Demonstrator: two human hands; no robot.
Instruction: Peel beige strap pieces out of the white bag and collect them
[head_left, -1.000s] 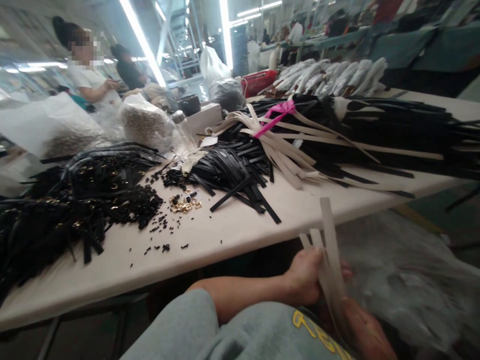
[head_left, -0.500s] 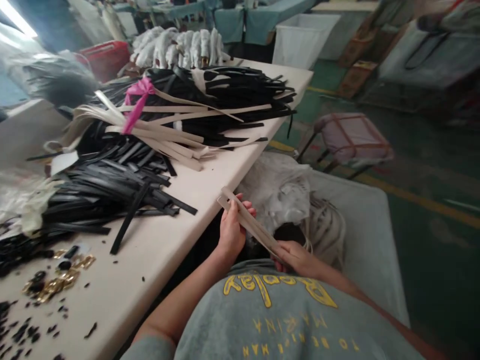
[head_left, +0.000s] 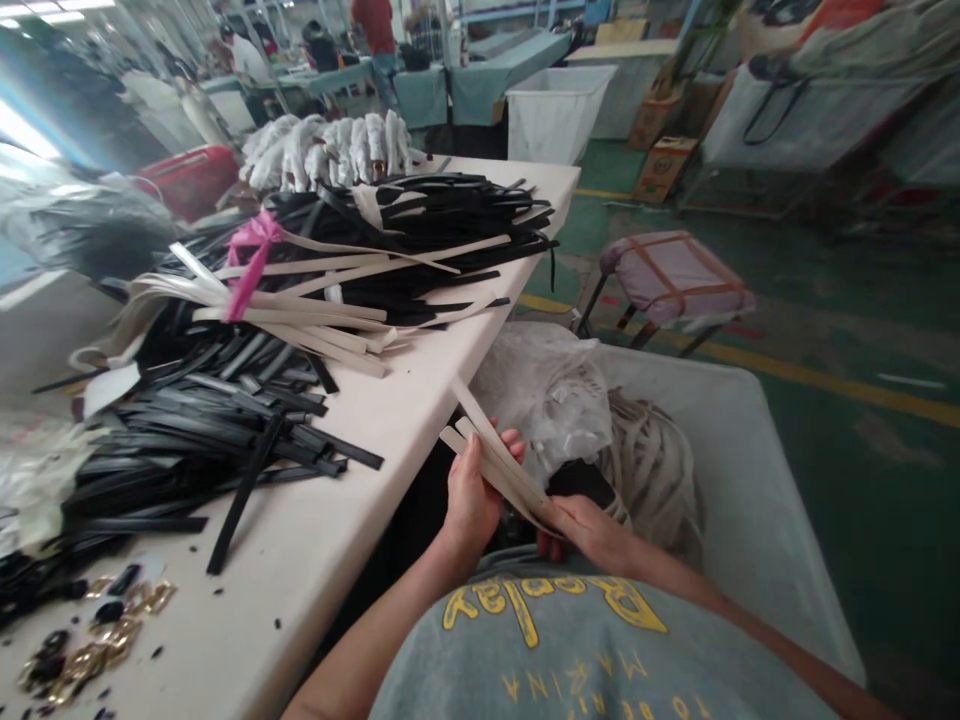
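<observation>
Both my hands hold a few beige straps [head_left: 491, 455] just off the table's near edge, in front of my grey shirt. My left hand [head_left: 471, 500] is wrapped round their upper part, thumb on top. My right hand [head_left: 589, 530] pinches their lower ends. The straps fan out upward to the left. On the table [head_left: 390, 420] lie a pile of black straps [head_left: 217, 425] and a beige strap bundle [head_left: 300, 320] tied with a pink ribbon [head_left: 247, 255].
A white bin [head_left: 742, 480] to my right holds a clear plastic bag [head_left: 547, 395] and coiled beige straps [head_left: 649, 460]. Gold buckles [head_left: 97, 640] and small black parts lie at the table's near left. A stool [head_left: 671, 275] stands beyond. People work far behind.
My view swung right from the table's left side to its right end and the bin. The hands rose with the straps, and the strap ends have fanned apart slightly.
</observation>
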